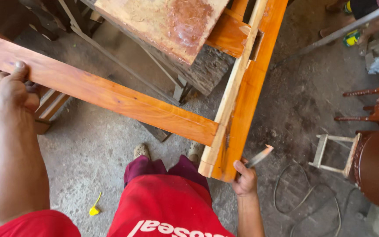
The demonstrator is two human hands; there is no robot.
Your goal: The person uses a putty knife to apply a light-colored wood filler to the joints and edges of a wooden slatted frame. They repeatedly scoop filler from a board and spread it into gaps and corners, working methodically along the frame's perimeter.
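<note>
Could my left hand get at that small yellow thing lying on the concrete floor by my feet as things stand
Probably not yet. The left hand is gripping the long orange wooden rail up high, and the small yellow thing lies low on the concrete floor; nothing blocks the way down.

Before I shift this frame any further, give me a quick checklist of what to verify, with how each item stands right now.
1. Left hand gripping the cross rail: ok, fingers wrapped over its top edge.
2. Right hand steadying the side rail: not ok, it presses the rail's end while also holding a chisel.
3. Joint where the two rails meet: cannot tell, the rails touch but how tightly is not visible.
4. Feet clear of the frame: ok, they stand on the floor under the cross rail, apart from it.
5. Cable on the floor: not ok, it loops loose just to the right.
</note>
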